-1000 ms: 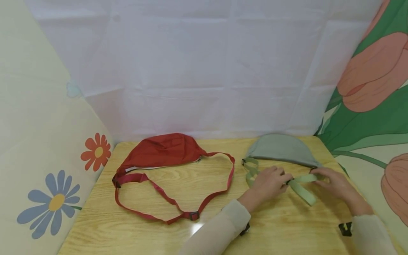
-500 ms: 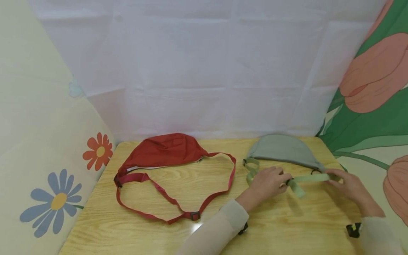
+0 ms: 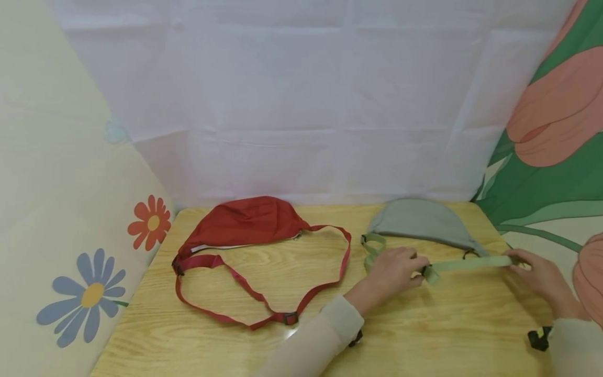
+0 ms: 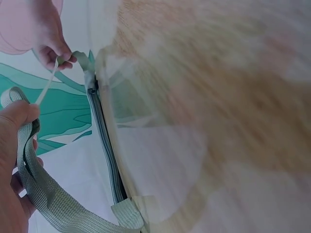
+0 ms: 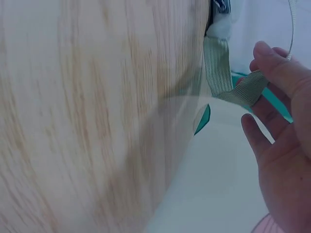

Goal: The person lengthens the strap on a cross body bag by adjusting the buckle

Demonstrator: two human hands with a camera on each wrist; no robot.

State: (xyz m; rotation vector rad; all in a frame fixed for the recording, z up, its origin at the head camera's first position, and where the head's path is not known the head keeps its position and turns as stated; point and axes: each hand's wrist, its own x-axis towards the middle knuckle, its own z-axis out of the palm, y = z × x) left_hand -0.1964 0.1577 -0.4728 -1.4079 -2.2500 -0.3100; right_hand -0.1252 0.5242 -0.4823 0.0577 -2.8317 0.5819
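A grey-green waist bag (image 3: 419,220) lies at the back right of the table, its zip (image 4: 108,145) visible in the left wrist view. My left hand (image 3: 394,269) grips its pale green strap at a small black buckle (image 3: 426,270). To the right, my right hand (image 3: 542,277) pinches the same strap between thumb and fingers. Between both hands the strap (image 3: 471,263) runs straight and taut. A short strap end hangs just below the buckle. In the right wrist view, a bend of strap (image 5: 250,87) passes through the right fingers.
A red waist bag (image 3: 249,222) lies at the back left, its red strap (image 3: 320,290) looped in front with a black buckle (image 3: 289,318). Behind the wooden table (image 3: 198,345) hangs a white cloth (image 3: 282,104). Flower-printed sheets (image 3: 556,209) stand at both sides.
My right hand has moved right, drawing the strap out straight. The loose strap end below the left hand has become shorter. The left hand has stayed nearly in place at the buckle.
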